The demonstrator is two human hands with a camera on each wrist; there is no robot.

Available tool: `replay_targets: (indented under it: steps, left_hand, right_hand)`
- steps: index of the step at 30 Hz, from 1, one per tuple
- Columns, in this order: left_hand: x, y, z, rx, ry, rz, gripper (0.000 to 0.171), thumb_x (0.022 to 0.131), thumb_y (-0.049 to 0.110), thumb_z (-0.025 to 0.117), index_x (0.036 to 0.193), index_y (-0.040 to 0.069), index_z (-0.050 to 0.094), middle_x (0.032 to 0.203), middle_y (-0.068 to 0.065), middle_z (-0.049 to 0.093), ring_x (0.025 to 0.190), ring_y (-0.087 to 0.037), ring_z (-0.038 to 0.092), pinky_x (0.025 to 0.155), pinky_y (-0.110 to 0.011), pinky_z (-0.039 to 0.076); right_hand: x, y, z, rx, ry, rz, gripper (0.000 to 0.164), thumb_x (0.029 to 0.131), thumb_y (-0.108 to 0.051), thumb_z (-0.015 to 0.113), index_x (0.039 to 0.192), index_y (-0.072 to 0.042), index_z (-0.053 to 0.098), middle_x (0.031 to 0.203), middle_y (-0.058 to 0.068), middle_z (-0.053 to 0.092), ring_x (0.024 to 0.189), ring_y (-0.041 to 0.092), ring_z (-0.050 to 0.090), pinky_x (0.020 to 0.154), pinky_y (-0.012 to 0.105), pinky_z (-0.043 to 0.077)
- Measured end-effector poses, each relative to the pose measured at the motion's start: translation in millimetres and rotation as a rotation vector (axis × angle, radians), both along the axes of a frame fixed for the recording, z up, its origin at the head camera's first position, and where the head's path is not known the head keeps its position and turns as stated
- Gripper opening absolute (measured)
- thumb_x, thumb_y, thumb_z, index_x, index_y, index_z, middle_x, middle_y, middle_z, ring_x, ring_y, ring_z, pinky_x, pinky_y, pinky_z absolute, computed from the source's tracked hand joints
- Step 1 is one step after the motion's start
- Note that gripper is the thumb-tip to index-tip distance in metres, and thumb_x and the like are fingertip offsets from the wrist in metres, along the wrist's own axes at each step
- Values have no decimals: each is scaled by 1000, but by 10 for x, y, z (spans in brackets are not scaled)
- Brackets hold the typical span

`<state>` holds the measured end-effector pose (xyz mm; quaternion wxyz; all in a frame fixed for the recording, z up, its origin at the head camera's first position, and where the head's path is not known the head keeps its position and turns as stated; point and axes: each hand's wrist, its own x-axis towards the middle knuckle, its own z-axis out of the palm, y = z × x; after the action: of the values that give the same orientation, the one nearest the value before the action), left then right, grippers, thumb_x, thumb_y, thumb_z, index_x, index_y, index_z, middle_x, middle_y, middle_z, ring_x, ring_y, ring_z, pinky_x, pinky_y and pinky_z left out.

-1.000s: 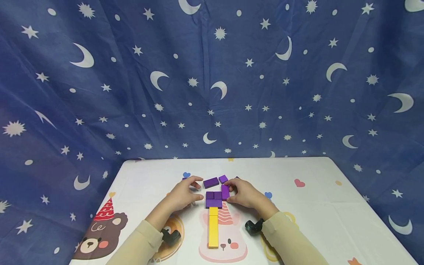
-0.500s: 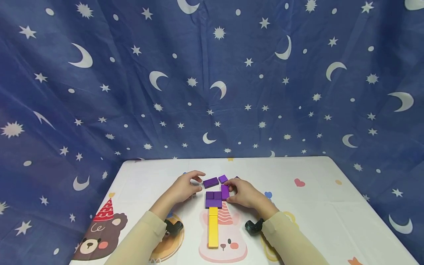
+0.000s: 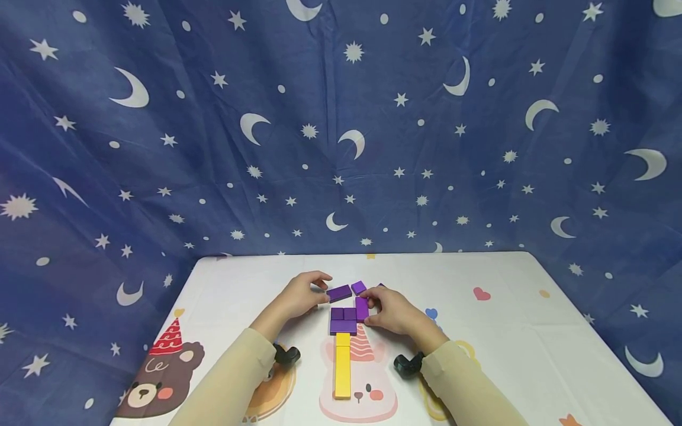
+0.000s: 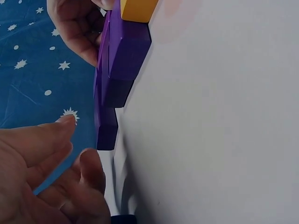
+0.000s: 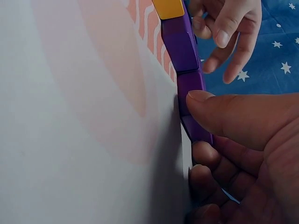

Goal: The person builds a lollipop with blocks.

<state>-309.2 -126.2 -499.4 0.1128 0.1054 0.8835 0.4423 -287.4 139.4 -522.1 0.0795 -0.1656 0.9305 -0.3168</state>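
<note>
The right hand (image 3: 395,312) pinches a bright purple rectangular block (image 3: 362,310); the left hand (image 3: 301,294), thumb and fingers parted, has a dark purple rectangular block (image 3: 339,293) just to its right.

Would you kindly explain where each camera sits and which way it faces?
Head: on the head, facing forward and down at purple blocks; sleeves, left hand and right hand show.
Left wrist: worn there, facing the blocks beyond its hand; both hands show partly.
Right wrist: worn there, facing the purple block its hand holds; both hands show partly.
Both wrist views share a yellow block.
</note>
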Motion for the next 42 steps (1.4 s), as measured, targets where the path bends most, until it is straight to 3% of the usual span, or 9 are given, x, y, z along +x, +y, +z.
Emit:
replay_targets:
  steps: [13, 17, 20, 22, 31, 42]
  left_hand:
    - [-30, 97, -34, -16, 23, 35, 50, 87, 5, 84, 136, 10, 71, 112, -7, 72, 62, -14, 60, 58, -30, 57]
    - [-42, 130, -48, -84, 83, 42, 50, 86, 9, 87, 133, 13, 73, 110, -4, 74, 83, -16, 67, 81, -38, 60]
    - [-47, 158, -53, -106, 112, 47, 49, 85, 11, 89, 132, 15, 74, 113, -4, 76, 101, -20, 69, 99, -46, 55]
    - [-54, 179, -64, -107, 120, 47, 48, 85, 11, 89, 130, 14, 75, 113, -5, 76, 104, -22, 70, 103, -49, 54]
    - [-81, 223, -118, -153, 153, 62, 45, 84, 12, 90, 126, 14, 76, 101, -1, 73, 92, -17, 65, 97, -45, 55]
    - [-74, 209, -144, -211, 150, 6, 51, 87, 23, 88, 134, 16, 72, 86, 2, 64, 74, -13, 56, 72, -32, 47]
  right_hand:
    - [-4, -3, -6, -8, 0, 3, 54, 82, -14, 92, 131, -12, 71, 99, -1, 62, 93, 14, 54, 86, 35, 45]
    - [-6, -3, -8, -9, -1, 1, 53, 82, -14, 92, 130, -13, 71, 99, -2, 62, 93, 14, 54, 87, 35, 45]
    - [-3, -7, -5, -5, -6, -8, 53, 82, -15, 92, 130, -14, 71, 99, -2, 61, 93, 14, 54, 87, 36, 46]
    - [-1, -11, -2, -4, -13, -15, 53, 82, -15, 93, 130, -14, 71, 99, -2, 61, 93, 14, 54, 88, 36, 46]
    - [16, -6, 5, -5, -16, -22, 54, 83, -15, 92, 132, -15, 71, 100, -3, 61, 94, 14, 53, 89, 37, 45]
    - [21, 6, -4, -8, -5, -21, 55, 82, -16, 92, 132, -16, 71, 100, -3, 61, 94, 14, 53, 89, 36, 45]
